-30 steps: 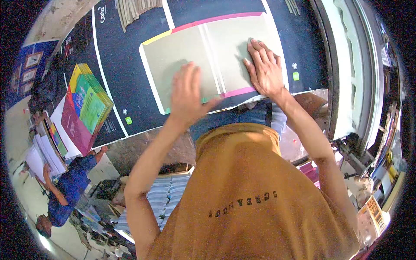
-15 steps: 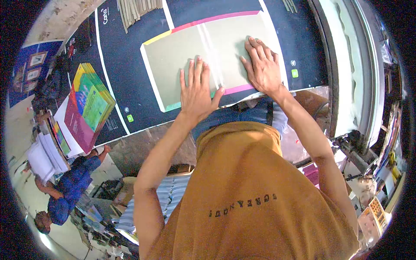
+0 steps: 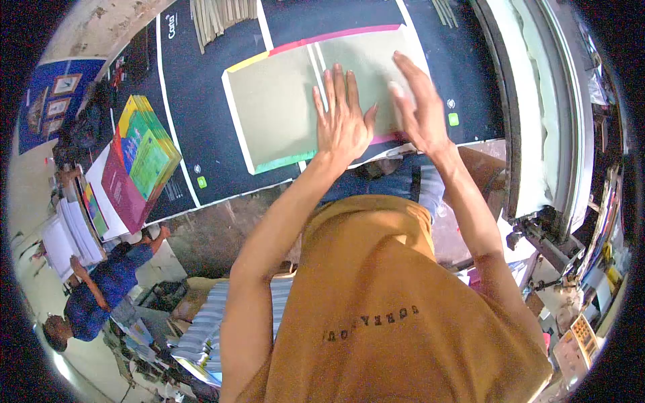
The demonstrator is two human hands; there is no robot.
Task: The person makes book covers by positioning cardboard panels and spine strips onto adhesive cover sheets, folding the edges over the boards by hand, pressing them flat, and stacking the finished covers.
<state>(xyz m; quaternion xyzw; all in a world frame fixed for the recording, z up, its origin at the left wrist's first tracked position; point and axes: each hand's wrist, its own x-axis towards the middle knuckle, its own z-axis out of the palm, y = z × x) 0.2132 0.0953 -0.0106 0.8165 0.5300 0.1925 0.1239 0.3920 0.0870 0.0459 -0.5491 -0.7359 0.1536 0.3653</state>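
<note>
A book cover (image 3: 272, 107) lies inside up on the dark table. Its grey boards have folded edges of yellow, pink, green and white, and pale lines run down the spine gap. My left hand (image 3: 342, 124) rests on it palm down by the spine, fingers spread, its wrist over the near edge. My right hand (image 3: 424, 111) is over the right board, tilted on its side and partly blurred. Its thumb and fingers are apart with nothing between them. Whether it touches the board, I cannot tell.
Grey board strips (image 3: 225, 17) lie at the table's far edge. A stack of colourful printed covers (image 3: 144, 161) sits at the left. A machine with a long metal edge (image 3: 531, 134) borders the right side. A person in blue (image 3: 111, 289) works at the lower left.
My left hand has slid right across the cover toward the spine. My right hand has turned from lying flat onto its side and shifted slightly right.
</note>
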